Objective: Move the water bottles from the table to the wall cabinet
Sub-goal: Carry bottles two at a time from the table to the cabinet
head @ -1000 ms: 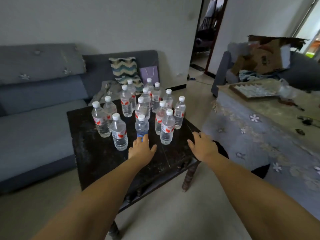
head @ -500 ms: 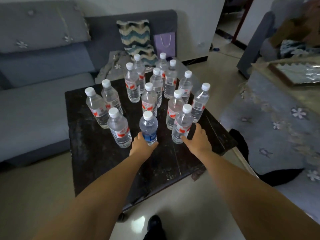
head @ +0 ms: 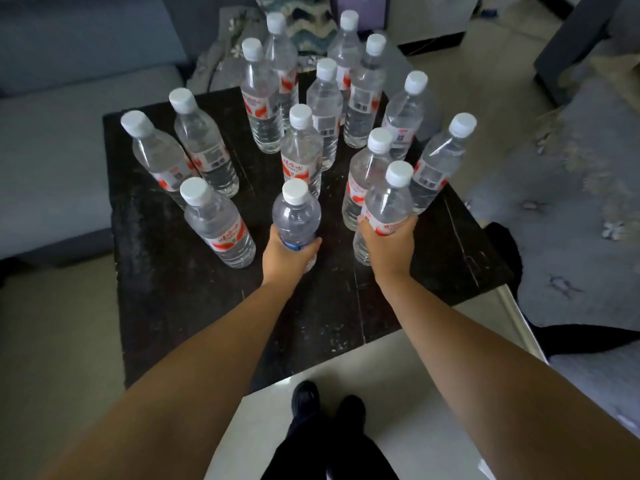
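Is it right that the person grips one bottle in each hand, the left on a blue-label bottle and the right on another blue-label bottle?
Not quite. In the head view the left hand does grip the blue-label bottle, but the right hand grips a red-label bottle, not a blue one. Both bottles stand at the near edge of the group on the dark table.

I stand on a pale glossy tiled floor (head: 398, 393). A grey fabric sofa (head: 52, 150) lies to my left, a zigzag-patterned cushion (head: 311, 26) ahead, and a grey flowered rug (head: 571, 202) to my right.
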A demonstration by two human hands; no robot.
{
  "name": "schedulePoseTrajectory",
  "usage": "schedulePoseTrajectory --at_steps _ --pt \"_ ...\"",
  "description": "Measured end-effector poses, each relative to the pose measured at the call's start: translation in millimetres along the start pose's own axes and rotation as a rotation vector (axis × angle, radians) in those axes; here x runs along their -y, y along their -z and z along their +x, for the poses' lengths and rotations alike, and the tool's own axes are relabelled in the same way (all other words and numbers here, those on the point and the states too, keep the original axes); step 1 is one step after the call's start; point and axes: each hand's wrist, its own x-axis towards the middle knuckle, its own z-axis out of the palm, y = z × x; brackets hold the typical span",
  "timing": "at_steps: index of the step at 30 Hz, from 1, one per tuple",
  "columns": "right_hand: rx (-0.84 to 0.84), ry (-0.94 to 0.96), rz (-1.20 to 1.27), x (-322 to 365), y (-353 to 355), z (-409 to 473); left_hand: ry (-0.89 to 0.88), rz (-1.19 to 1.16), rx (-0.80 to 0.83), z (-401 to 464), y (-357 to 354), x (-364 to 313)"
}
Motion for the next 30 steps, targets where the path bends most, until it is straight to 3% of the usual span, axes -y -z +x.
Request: schedulePoseTrajectory --at_steps 5,10,17,23,30 --pt "0.117 -0.059 -0.031 -6.2 20.6 4.4 -0.006 0.025 -0.014 -7.8 -1.8 -4.8" --pt "0.147 -0.136 -0.097 -15.9 50.6 -4.8 -0.004 0.116 0.098 -32.6 -12.8 -11.2" --pt "0.079 -0.207 -0.178 -28.1 123.9 -17.3 -0.143 0.234 0.323 -65.7 -53.3 -34.8" --pt "-0.074 -0.242 -0.179 -30.6 201.5 -33.9 -0.270 0.341 0.579 -90.0 -96.7 -63.3" --pt "-0.516 -0.377 -0.151 -35.1 290.2 -126.9 -0.459 0.395 0.989 -159.4 -141.9 -81.5"
